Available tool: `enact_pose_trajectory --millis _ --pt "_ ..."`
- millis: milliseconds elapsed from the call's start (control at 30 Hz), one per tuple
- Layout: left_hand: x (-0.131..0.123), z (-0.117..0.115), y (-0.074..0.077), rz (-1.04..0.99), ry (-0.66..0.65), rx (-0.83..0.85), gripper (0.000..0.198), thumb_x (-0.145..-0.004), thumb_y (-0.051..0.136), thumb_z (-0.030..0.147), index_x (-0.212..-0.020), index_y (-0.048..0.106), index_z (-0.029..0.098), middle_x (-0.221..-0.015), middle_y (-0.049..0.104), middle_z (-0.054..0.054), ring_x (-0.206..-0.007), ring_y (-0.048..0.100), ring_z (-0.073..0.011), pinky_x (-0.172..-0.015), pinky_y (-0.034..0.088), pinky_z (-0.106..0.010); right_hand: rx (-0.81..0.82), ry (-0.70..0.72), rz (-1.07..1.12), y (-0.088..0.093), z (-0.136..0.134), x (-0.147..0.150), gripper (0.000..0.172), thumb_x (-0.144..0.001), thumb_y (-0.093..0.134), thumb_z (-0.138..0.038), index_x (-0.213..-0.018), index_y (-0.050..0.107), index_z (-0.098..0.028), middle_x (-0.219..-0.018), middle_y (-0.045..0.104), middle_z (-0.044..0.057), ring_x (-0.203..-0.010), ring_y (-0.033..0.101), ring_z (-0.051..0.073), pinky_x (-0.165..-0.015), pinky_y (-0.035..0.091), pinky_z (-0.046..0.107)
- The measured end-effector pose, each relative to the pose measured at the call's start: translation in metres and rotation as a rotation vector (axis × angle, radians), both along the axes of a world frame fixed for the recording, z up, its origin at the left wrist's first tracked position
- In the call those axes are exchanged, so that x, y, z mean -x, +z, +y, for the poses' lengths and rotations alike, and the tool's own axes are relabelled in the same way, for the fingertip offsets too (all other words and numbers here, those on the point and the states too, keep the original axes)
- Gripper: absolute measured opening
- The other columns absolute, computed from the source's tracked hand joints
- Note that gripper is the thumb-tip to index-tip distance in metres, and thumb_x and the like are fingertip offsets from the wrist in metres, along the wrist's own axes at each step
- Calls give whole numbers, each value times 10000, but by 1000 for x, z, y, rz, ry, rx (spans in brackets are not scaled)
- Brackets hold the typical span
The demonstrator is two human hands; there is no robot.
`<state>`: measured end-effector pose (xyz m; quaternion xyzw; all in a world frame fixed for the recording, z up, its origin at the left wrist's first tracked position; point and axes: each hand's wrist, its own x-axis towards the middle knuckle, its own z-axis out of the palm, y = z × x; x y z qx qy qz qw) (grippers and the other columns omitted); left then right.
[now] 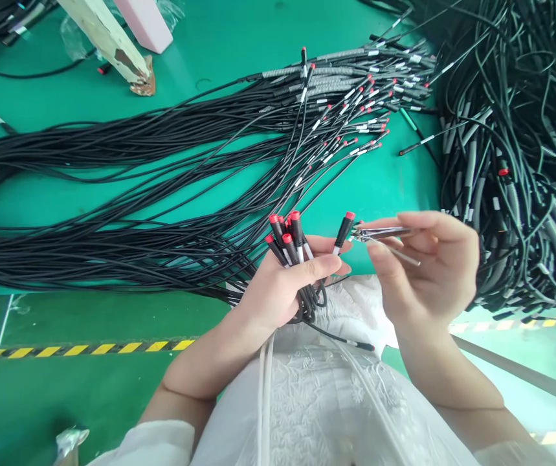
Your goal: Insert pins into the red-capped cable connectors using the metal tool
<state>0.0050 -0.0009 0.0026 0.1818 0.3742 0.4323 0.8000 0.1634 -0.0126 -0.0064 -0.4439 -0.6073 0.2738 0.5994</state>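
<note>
At centre, the left hand has its fingers wrapped around slim black cylindrical connectors with red caps, their black cables partly hidden by the palm. One red-capped connector stands apart at 3 o'clock, long axis aimed at 1 o'clock; the right hand pinches a silver metal clipper pointing to 9 o'clock, its tip indistinct.

We are in what looks like a factory workshop, since we see a green table laden with long bundles of black cables, red-tipped connectors at their ends, and a green floor marked with yellow-and-black striped tape.
</note>
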Motion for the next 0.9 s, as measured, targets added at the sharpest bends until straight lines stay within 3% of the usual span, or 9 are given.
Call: enact_pose_trajectory --millis 167,267,400,600,767,900 --pt "3 3 0 -54 -58 18 152 -697 874 268 -781 779 183 -604 714 -15 -568 646 -127 -566 461 -240 364 198 128 7 12 0 138 -963 645 -320 -1069 724 -281 -969 717 9 -786 693 146 -697 592 282" --pt "1 2 0 -41 -52 18 149 -681 882 260 -745 764 195 -631 717 -7 -570 638 -124 -576 472 -246 449 293 203 4 15 1 168 -955 652 -401 -940 745 -262 -856 692 -3 -757 664 142 -691 578 277" --pt "-1 1 1 74 5 -32 146 -689 872 276 -746 773 185 -648 679 4 -559 569 -82 -535 431 -207 472 241 294 2 18 2 219 -941 663 -435 -860 740 -247 -735 595 -12 -671 568 119 -607 506 247" --pt "-1 1 0 39 67 -17 182 -682 875 325 -760 777 192 -649 682 1 -520 532 -64 -498 421 -189 595 225 585 7 21 5 346 -803 805 -446 -663 604 -202 -629 458 -30 -581 431 98 -514 385 237" --pt "-4 -4 -4 225 -70 -121 185 -723 849 349 -744 758 190 -609 685 -5 -471 521 -88 -476 414 -234 693 267 694 12 19 8 395 -744 847 -450 -664 552 -200 -628 459 -46 -551 441 87 -487 405 227" --pt "-4 -6 -7 236 -125 -159 231 -750 831 346 -637 709 186 -576 671 -3 -456 492 -80 -460 372 -238 668 320 692 10 13 8 301 -839 773 -426 -714 623 -196 -651 525 -42 -527 487 75 -463 427 209"
